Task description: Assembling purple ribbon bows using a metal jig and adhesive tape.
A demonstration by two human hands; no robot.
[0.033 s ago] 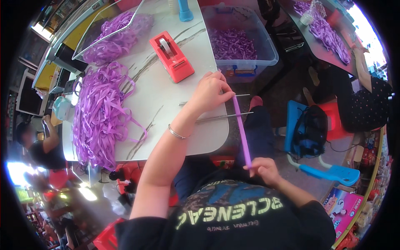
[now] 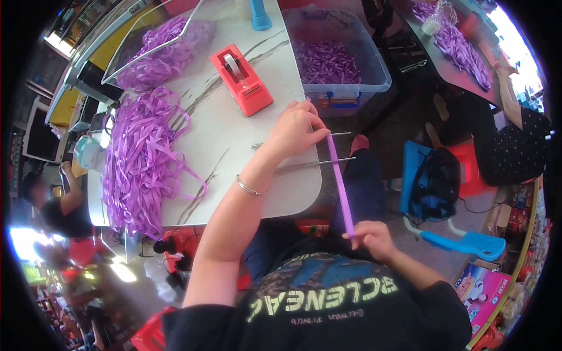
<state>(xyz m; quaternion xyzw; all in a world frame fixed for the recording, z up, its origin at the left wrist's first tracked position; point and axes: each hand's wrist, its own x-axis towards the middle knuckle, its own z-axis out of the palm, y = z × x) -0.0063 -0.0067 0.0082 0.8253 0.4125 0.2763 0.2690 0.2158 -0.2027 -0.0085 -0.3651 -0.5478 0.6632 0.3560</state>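
Observation:
A narrow purple ribbon (image 2: 341, 190) runs taut between my hands, past the table's right edge. Its far end is pinched in the fingers of my left hand (image 2: 301, 128), which wears a bangle on the wrist. My right hand (image 2: 373, 238) pinches the near end, close to my shirt. Two thin metal rods (image 2: 316, 163) jut out over the table edge, and the ribbon crosses them. Beyond my left hand stands a red tape dispenser (image 2: 253, 100). A big heap of purple ribbon (image 2: 137, 158) lies on the table to the left and hangs over its near edge.
A clear plastic bin (image 2: 374, 85) with short purple ribbon pieces stands beyond the table (image 2: 295, 196). More ribbon lies in a clear-sided container (image 2: 158, 57) at the far left. A blue chair (image 2: 468, 243) holds a black bag (image 2: 436, 181) at right. People sit on both sides.

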